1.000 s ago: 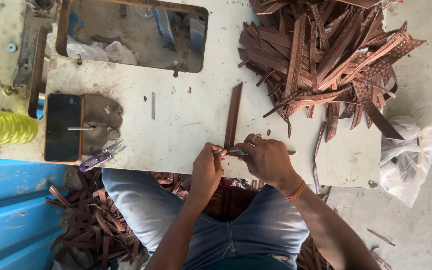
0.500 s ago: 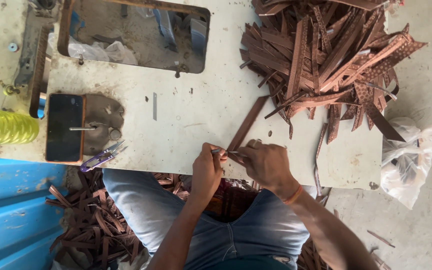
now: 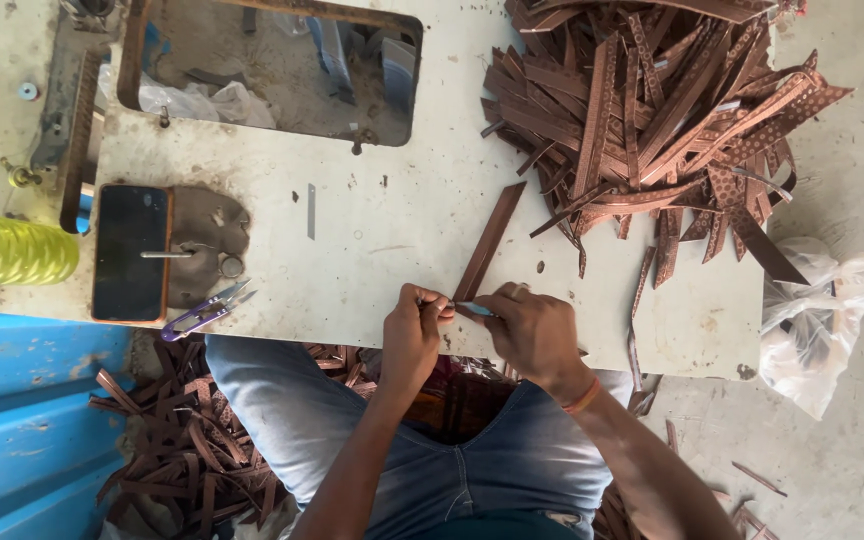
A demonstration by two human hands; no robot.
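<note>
Seen from above: a worn white table (image 3: 372, 230) with a rectangular cut-out at the upper left of the frame. At the lower middle, the left hand (image 3: 414, 335) and the right hand (image 3: 535, 335) close together at the table's near edge. Left fingers pinched shut on the lower end of a brown leather strip (image 3: 490, 243), which lies flat on the table and slants up and to the right from the hands. Right fingers curled tight around a small blue-tipped tool (image 3: 474, 309), its point at the strip's lower end, just beside the left fingertips. An orange band (image 3: 582, 397) on the right wrist.

At the upper right, a heap of brown strips (image 3: 652, 120), some patterned, its nearest pieces close to the single strip's top end. At the left, a dark phone (image 3: 131, 252) lying flat, purple thread snips (image 3: 207, 311) just right of it at the table edge, a yellow spool (image 3: 7, 250) further left. Blue jeans (image 3: 472, 440) below the table, more strips on the floor (image 3: 182, 450) at the lower left, a white plastic bag (image 3: 822, 310) at the right.
</note>
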